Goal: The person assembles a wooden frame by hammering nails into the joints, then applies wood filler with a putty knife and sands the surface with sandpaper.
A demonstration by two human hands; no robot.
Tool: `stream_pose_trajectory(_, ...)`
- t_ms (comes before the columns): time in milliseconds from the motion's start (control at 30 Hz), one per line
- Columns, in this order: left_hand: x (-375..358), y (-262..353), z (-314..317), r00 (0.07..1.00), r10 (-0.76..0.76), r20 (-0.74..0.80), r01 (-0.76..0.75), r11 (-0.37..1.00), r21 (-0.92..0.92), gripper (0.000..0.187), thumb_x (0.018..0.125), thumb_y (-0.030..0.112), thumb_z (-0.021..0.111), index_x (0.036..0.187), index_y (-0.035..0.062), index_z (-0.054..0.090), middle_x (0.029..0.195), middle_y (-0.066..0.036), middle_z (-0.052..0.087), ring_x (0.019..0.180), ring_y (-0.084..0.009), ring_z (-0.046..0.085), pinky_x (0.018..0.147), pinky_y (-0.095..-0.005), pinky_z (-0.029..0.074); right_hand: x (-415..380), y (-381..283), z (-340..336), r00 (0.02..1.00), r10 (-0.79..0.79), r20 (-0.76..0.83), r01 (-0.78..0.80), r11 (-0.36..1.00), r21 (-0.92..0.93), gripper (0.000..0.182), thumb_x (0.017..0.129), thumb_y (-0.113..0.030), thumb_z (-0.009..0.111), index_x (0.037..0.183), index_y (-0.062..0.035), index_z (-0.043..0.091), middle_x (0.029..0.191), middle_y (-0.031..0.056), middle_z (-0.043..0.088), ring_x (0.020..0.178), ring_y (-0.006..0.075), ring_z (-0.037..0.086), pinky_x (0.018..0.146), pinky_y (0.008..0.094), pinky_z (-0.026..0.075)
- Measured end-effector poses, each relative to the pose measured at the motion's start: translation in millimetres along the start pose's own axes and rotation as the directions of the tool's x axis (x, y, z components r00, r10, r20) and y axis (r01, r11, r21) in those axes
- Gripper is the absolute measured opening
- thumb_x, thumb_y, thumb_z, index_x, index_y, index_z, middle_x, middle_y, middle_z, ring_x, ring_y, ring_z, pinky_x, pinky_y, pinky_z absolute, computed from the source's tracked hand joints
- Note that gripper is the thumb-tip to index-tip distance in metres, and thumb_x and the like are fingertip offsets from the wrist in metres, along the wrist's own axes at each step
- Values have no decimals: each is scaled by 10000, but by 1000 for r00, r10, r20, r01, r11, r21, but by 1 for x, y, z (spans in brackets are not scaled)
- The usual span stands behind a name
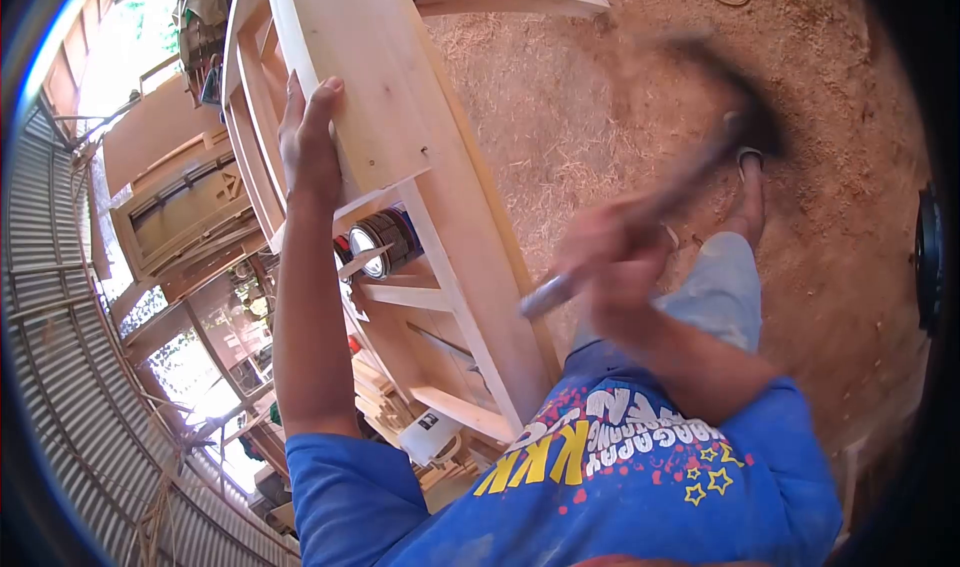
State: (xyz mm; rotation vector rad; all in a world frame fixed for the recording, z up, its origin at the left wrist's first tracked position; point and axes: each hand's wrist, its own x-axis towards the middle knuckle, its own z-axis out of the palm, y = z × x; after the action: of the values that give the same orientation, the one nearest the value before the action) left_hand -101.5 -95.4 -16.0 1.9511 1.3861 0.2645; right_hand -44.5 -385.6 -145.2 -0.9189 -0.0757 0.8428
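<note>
Two bare hands at a pale wooden frame, the right one gripping a hammer

The wooden frame (490,257) stretches from 12 o'clock down past the centre towards 6 o'clock, with a broad flat panel (372,87) at its upper end. At 10 o'clock the left hand (312,147) grasps the panel's curved edge, thumb on the flat face, fingers along the side; the fingers' undersides are hidden. Just right of centre, at 3 o'clock, the right hand (618,257), blurred, is clenched around the handle of a hammer (685,179). The hammer's dark head points to 2 o'clock, well apart from the frame, in front of shaving-strewn ground (820,227). A bare foot (750,162) shows near that head. A tin can (398,237) is visible through the frame's opening, towards 9 o'clock. The person's blue printed shirt (640,487) fills 5 to 6 o'clock; corrugated metal (50,267) curves along 9 o'clock.
</note>
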Motion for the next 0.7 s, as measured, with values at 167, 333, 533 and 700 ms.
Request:
stream_pose_trajectory(167,12,-6,-6,999,35,-9,-35,999,-4,729,921,442,666,1480,0,512,1236,-153,660,1081,-222,673,930,-357,559,2,29,12,956,244,161,-199,947,-254,345,1015,-200,677,1222,21,512,748,102,628,657,209,656,614,426,527)
stream_pose_trajectory(333,2,-8,-5,999,-37,-1,37,999,-20,819,905,443,673,1552,-5,447,1285,-159,647,1129,-214,648,970,-354,531,-5,14,14,991,-69,-112,104,933,345,115,1056,-100,609,1065,-39,511,706,38,582,554,101,565,523,316,494)
stream_pose_trajectory(533,4,-4,-3,1000,-25,5,25,999,-37,847,897,449,682,1568,-4,431,1330,-164,626,1132,-219,652,977,-342,534,-11,29,18,942,309,130,-282,940,-192,249,1007,-192,680,1101,-16,531,719,79,624,607,193,625,578,417,498)
stream_pose_trajectory(700,0,-4,-4,998,-58,-10,58,998,-11,901,890,449,690,1595,-29,396,1386,-183,607,1169,-241,649,1002,-358,524,-11,37,16,1000,17,-3,-16,996,87,239,1007,-141,662,1159,-10,532,677,53,575,559,173,593,551,402,487)
